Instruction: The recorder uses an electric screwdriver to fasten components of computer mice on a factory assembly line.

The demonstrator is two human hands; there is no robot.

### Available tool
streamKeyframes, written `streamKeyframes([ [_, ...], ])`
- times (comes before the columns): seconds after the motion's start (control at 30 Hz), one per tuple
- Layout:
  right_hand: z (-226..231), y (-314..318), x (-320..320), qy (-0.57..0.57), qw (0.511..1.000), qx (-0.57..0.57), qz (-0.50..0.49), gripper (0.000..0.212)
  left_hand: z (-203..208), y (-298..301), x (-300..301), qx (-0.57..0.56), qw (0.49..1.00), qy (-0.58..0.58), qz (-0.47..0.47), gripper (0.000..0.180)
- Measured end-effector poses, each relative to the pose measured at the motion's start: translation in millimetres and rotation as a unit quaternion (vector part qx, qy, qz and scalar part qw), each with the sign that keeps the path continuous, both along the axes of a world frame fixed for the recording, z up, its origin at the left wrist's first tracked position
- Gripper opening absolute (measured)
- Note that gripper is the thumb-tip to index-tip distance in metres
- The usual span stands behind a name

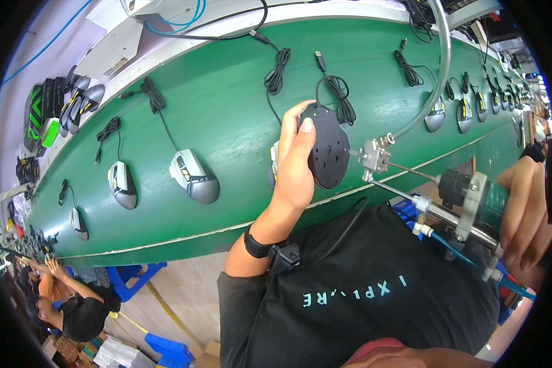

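My left hand [297,153] is closed around a computer mouse [331,156], its black underside with small holes facing up. The mouse's cable rises from its far end toward a tied bundle on the bench. Just right of the mouse is the thin nozzle of a metal dispensing gun [374,156], with a clear hose, a black knob and a blue air tube. Whether the nozzle touches the mouse, I cannot tell. At the right edge, my right hand [524,211] curls its fingers around the gun's rear end, partly hidden. Another mouse [273,165] shows partly behind my left hand.
Mice with bundled cables, such as this grey one [193,175], lie along the green bench [239,116], left and right. Several mice and black boxes [55,98] are on the far-left ledge. Blue crates [132,279] stand below. A co-worker [80,306] sits at lower left.
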State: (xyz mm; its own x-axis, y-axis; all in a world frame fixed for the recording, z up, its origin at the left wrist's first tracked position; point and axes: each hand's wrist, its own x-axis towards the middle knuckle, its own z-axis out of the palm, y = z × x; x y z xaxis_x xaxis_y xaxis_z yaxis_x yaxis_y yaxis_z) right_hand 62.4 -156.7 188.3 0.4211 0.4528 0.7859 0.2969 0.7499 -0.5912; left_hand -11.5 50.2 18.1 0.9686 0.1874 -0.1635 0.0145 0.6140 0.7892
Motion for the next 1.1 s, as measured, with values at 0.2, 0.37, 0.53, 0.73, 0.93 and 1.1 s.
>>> streamKeyframes([
  [0.2,-10,12,-9,0.026,0.984,0.125,0.122,0.028,6,-3,-1,-0.039,0.999,0.01,-0.024,0.038],
  [0.37,-13,21,-10,0.036,0.987,0.106,0.117,0.022,9,-5,-5,-0.015,0.999,0.029,-0.012,0.037],
  [0.53,-10,27,-12,0.04,0.991,0.078,0.103,0.016,12,-2,-7,-0.024,0.999,0.021,-0.023,0.036],
  [0.73,-11,34,-15,0.047,0.994,0.048,0.088,0.011,13,1,-12,-0.028,0.999,0.025,-0.033,0.037],
  [0.93,-9,39,-17,0.051,0.996,0.02,0.069,0.009,13,3,-14,-0.029,0.999,0.023,-0.04,0.038],
  [1.1,-5,39,-21,0.051,0.998,-0.01,0.045,0.012,16,6,-13,-0.036,0.998,0.027,-0.047,0.037],
])
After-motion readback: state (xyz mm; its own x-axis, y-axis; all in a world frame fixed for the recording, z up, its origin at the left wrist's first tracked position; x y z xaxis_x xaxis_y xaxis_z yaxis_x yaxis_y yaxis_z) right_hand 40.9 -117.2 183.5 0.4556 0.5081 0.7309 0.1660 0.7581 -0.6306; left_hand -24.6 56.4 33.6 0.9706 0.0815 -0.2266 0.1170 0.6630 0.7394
